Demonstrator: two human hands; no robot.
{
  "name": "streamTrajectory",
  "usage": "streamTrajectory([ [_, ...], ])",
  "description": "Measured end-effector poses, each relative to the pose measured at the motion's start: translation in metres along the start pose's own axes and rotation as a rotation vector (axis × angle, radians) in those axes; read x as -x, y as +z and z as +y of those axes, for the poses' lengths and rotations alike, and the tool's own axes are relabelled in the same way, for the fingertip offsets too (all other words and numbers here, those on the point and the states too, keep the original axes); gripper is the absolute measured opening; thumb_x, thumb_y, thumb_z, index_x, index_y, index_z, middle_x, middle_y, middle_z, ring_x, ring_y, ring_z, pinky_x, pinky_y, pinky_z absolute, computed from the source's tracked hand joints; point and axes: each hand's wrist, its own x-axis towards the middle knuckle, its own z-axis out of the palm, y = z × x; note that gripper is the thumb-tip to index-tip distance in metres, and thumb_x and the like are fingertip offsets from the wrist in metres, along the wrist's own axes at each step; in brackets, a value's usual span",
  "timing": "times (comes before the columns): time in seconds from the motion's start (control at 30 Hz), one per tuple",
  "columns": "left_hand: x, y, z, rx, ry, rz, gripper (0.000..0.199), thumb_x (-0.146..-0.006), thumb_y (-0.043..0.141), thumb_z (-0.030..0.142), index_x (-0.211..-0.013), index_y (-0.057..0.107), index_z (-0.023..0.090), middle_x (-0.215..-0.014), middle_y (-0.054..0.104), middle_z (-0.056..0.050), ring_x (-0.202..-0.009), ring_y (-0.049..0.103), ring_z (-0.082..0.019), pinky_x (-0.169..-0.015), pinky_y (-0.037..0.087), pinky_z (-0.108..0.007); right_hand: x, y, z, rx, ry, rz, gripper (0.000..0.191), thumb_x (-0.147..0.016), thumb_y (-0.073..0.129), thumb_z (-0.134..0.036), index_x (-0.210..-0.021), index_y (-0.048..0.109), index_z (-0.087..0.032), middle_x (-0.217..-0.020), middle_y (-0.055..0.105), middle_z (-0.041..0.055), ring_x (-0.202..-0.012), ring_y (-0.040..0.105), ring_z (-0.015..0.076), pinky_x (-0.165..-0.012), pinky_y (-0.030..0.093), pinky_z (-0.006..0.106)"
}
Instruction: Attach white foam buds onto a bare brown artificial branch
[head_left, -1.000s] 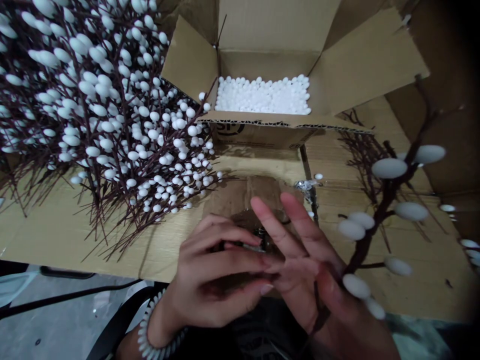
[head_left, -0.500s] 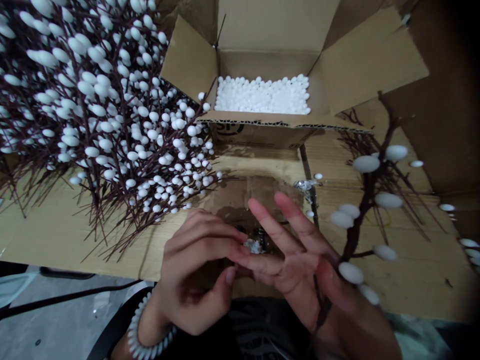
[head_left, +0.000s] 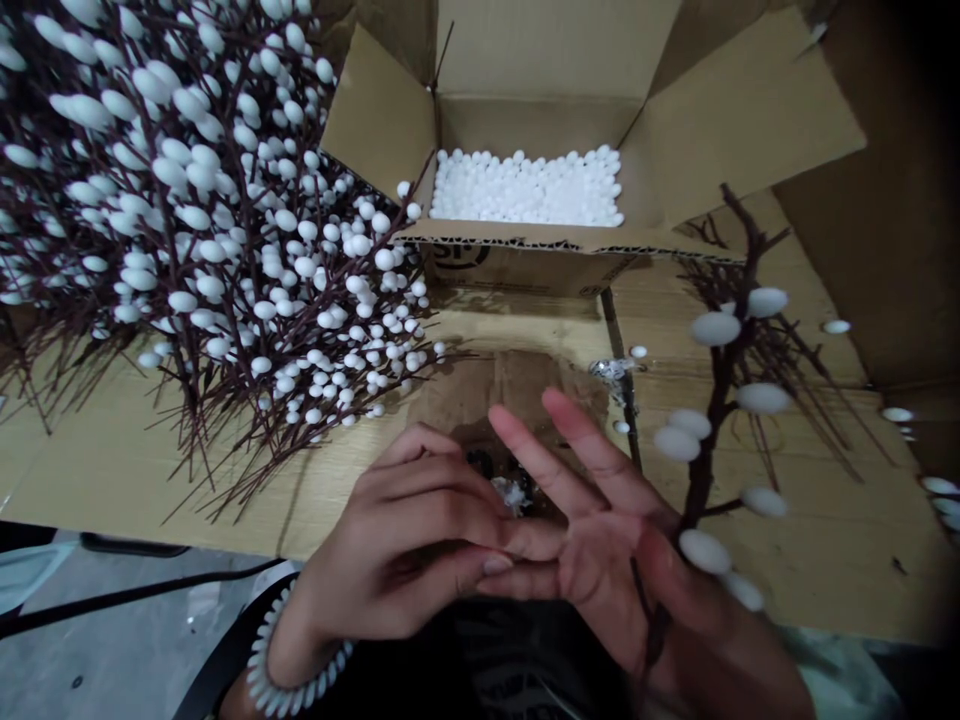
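My left hand (head_left: 427, 545), with a coiled band on its wrist, is closed around the lower fingers of my right hand. Palm up, my right hand (head_left: 600, 540) stretches two fingers away from me. Its thumb presses a brown branch (head_left: 705, 470) with white oval berries against the palm; the branch rises to the right. Anything small between the touching fingers is hidden. Just beyond them, a whitish crumpled clump (head_left: 512, 494) lies on a dark-stained brown patch (head_left: 517, 400) of the table.
A big heap of white-berried branches (head_left: 247, 250) fills the left. An open cardboard box (head_left: 517, 265) at the back holds many white balls (head_left: 525, 188). Bare brown stems (head_left: 810, 380) lie at right, near a few loose berries (head_left: 836, 327). Clear crumpled plastic (head_left: 613, 371) sits mid-table.
My left hand has shifted slightly right, and its thumb has come down onto my right hand's lower fingers. The branch in my right hand has tilted a little to the left.
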Motion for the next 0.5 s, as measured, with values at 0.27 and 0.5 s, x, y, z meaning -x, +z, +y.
streamTrajectory([
  [0.27, 0.0023, 0.0023, -0.0011, 0.051, -0.047, 0.023, 0.009, -0.086, 0.069, 0.018, -0.086, 0.060, 0.016, -0.076, 0.072, -0.005, -0.069, 0.061, -0.016, -0.070, 0.049, -0.031, 0.0028, 0.0064, -0.0042, 0.081, 0.064, 0.101, 0.046, -0.088, 0.064, -0.052, -0.133, 0.051, -0.057, -0.157, 0.044, -0.0084, -0.118, 0.068, 0.0225, -0.090, 0.059, 0.034],
  [0.5, -0.0005, -0.0015, -0.0006, 0.029, -0.071, -0.123, 0.012, -0.090, 0.062, 0.018, -0.079, 0.056, 0.018, -0.062, 0.061, 0.001, -0.063, 0.052, -0.014, -0.066, 0.038, -0.031, 0.0065, 0.0019, -0.0009, 0.153, 0.054, 0.064, 0.049, -0.090, 0.058, -0.055, -0.138, 0.045, -0.056, -0.161, 0.037, -0.0074, -0.113, 0.071, 0.0221, -0.090, 0.060, 0.038],
])
